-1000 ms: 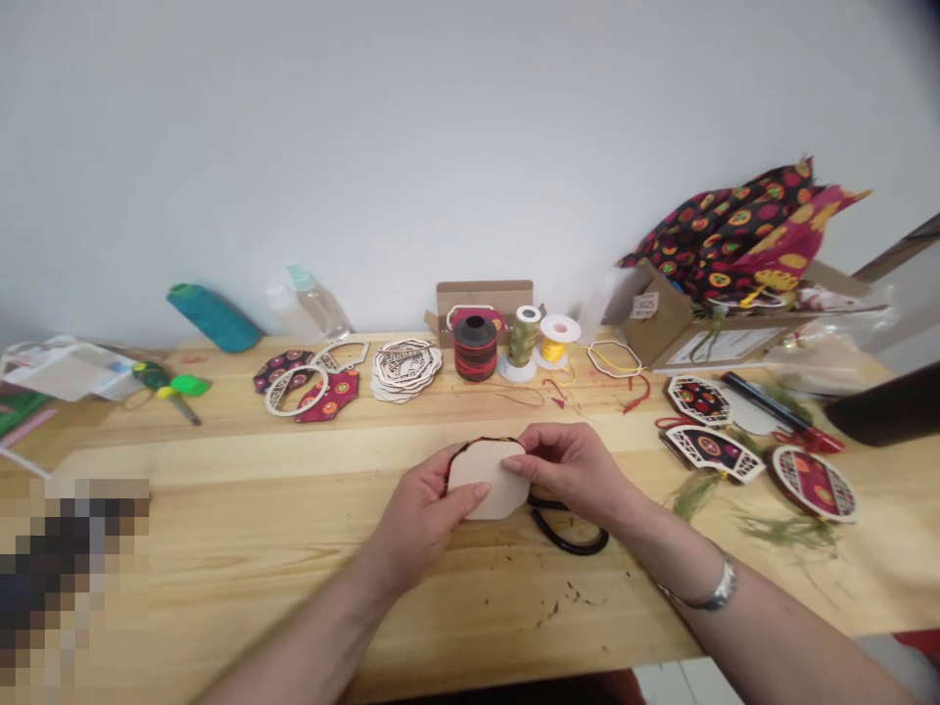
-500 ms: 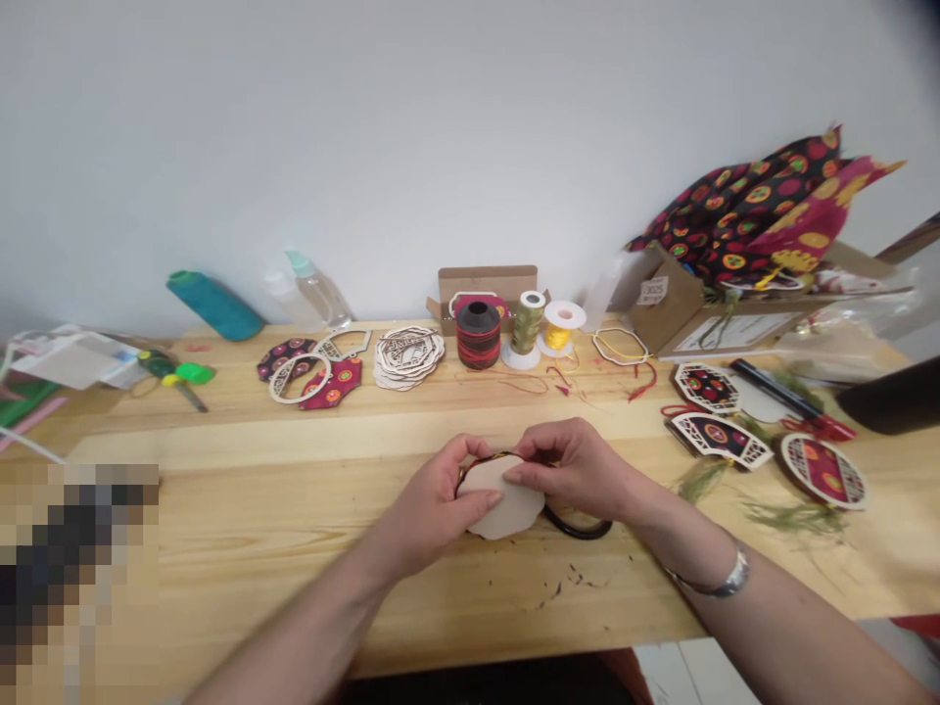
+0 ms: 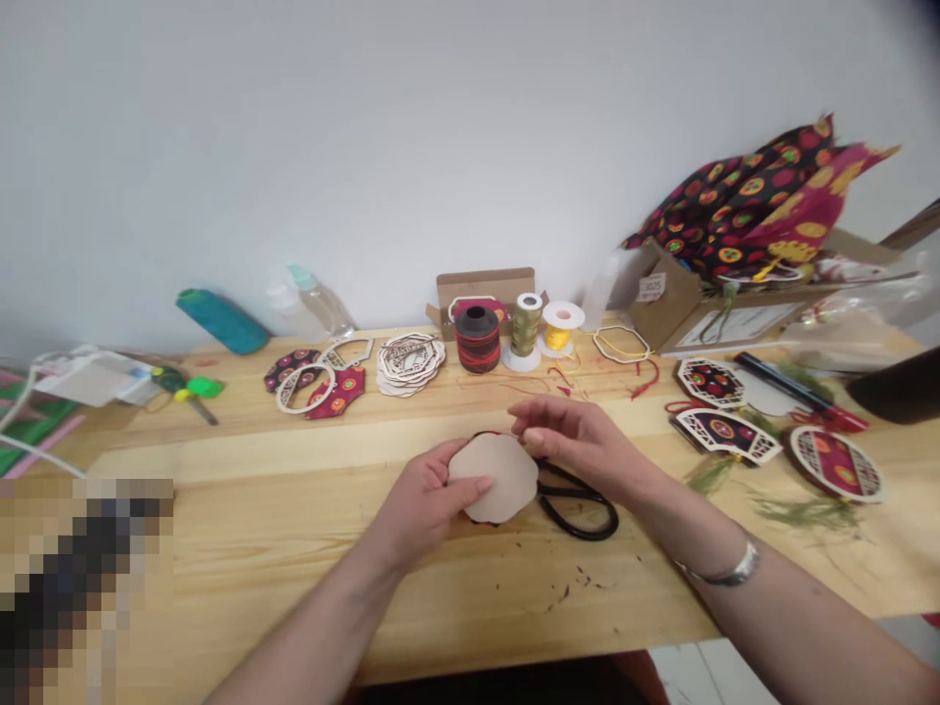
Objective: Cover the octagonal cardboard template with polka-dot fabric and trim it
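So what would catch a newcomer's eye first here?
Probably the bright patterned cloth, heaped above the cardboard box at back right. Next, the pale scalloped piece in the left hand, front and centre, beside black looped handles. Then the teal cone, leaning at back left.

The pale wooden counter [image 3: 271,573] offers a sideways lane between the left hand [image 3: 437,494] and the upright red-and-black thread spool [image 3: 477,341]; black looped handles [image 3: 587,536] lie beside the right hand [image 3: 580,441], a pale-rimmed oval ornament [image 3: 834,465] crowds the right, an open brown cardboard box [image 3: 672,315] blocks the far right
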Available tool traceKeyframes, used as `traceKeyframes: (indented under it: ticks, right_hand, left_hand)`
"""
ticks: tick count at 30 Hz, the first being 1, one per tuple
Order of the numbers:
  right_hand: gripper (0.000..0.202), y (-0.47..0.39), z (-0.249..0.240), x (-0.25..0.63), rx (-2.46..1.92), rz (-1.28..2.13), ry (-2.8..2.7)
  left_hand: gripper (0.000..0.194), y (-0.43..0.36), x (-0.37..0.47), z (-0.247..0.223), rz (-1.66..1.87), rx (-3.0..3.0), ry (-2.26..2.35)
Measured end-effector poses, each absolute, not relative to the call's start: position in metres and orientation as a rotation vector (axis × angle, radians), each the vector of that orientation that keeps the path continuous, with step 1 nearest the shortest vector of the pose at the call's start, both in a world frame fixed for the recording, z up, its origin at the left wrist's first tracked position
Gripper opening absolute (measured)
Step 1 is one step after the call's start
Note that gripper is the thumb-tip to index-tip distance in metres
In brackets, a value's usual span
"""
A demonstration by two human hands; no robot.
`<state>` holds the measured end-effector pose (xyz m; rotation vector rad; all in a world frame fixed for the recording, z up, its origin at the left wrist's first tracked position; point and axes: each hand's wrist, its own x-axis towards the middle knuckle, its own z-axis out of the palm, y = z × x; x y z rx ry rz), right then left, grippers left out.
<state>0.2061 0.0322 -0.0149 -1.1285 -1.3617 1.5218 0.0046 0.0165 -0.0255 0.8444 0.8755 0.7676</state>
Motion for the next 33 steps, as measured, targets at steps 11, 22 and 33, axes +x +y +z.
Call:
traceKeyframes:
  ticks: [11,22,33]
  right_hand:
    - [0.03,0.028,-0.014,0.198,-1.029,1.658,-1.284]
    - [0.024,0.028,-0.012,0.198,-0.945,1.702,-1.161]
    - [0.029,0.029,-0.004,0.201,-0.925,1.728,-1.128]
  left_hand:
    - [0.036,0.017,0.011,-0.018,0.967,0.707,0.821]
    - [0.027,0.017,0.009,-0.021,0.999,0.752,0.768]
    - [0.025,0.015,0.007,-0.026,1.037,0.783,0.773]
